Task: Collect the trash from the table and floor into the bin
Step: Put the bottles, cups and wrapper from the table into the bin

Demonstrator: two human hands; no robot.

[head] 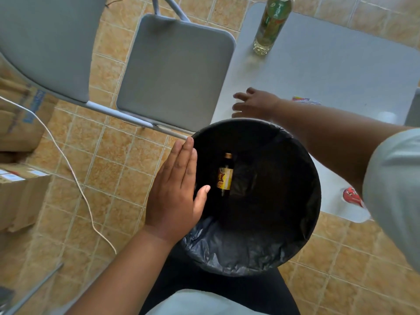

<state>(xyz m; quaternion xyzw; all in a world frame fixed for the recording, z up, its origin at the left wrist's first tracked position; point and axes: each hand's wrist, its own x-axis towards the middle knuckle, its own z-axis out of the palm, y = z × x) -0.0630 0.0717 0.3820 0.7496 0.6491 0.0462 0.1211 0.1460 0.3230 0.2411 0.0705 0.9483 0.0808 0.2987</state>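
Resting flat and open against the rim of the black-lined bin (254, 253), the left hand (175, 192) held nothing. 1 small brown bottle (225, 175) lay inside, while the empty right hand (256, 103) spread open over the worktop (329, 71).

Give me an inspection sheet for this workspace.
Surface: grey table, mostly bare.
Job's things: black-lined bin holds a small brown bottle; tall green-labelled bottle upright on the table; red wrapper and small striped wrapper on the table.
Clutter: cardboard boxes at left.
Hands: left hand flat at the bin rim, empty; right hand open over the table edge.
Cables: white cord across the floor.
Surroundings: grey folding chair, tiled floor.
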